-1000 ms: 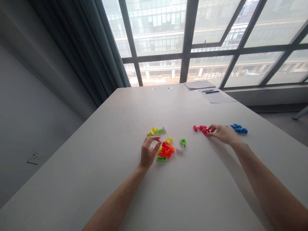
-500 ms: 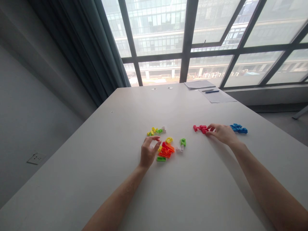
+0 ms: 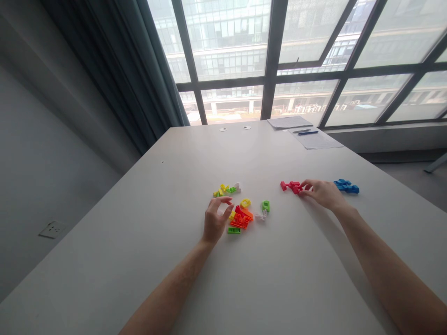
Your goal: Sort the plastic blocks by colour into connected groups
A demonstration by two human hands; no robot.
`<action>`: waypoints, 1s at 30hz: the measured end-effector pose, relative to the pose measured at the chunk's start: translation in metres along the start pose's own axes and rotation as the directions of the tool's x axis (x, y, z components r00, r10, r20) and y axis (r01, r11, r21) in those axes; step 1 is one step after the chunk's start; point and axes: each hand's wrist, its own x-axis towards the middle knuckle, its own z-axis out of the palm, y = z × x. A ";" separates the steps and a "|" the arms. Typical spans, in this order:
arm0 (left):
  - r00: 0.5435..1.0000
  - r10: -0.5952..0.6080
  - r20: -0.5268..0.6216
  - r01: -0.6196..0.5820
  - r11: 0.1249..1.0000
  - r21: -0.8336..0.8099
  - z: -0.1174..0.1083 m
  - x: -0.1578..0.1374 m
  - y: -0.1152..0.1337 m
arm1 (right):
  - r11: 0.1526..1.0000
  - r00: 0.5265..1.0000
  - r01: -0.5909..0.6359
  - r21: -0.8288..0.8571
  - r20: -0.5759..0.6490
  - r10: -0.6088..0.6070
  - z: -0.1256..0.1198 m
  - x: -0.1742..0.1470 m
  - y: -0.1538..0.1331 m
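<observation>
My left hand hovers at the left side of a mixed pile of small plastic toy pieces, thumb and fingers apart with nothing between them. In that pile lie orange pieces, a yellow piece and a green piece. A white piece and another green piece sit just right of it. Over to the right, my right hand pinches a red plastic piece at the right end of a row of red pieces. Its fingertips partly hide that piece.
Blue pieces lie beyond my right wrist. A small group of yellow, green and white pieces is behind my left hand. Papers with pens rest at the white table's far right, near the window.
</observation>
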 end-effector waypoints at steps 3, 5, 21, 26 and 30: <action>1.000 -0.001 0.001 0.001 1.000 0.001 0.000 0.000 0.001 | 1.000 1.000 -0.003 0.004 0.004 0.003 0.001 0.000 0.000; 1.000 -0.003 0.001 0.003 1.000 -0.001 0.000 0.000 0.001 | 1.000 1.000 0.002 0.009 0.005 -0.002 0.001 0.000 0.001; 0.999 0.038 0.037 -0.040 0.997 0.061 0.002 0.000 -0.002 | 0.815 0.817 0.565 0.131 -0.226 -0.530 0.008 -0.027 -0.101; 0.974 0.103 0.204 -0.136 0.979 0.155 0.002 -0.001 0.003 | 0.732 0.755 0.654 0.191 -0.233 -0.614 0.040 -0.049 -0.140; 0.944 0.111 0.310 -0.188 0.955 0.231 0.002 -0.002 0.006 | 0.723 0.746 0.661 0.201 -0.280 -0.604 0.058 -0.058 -0.148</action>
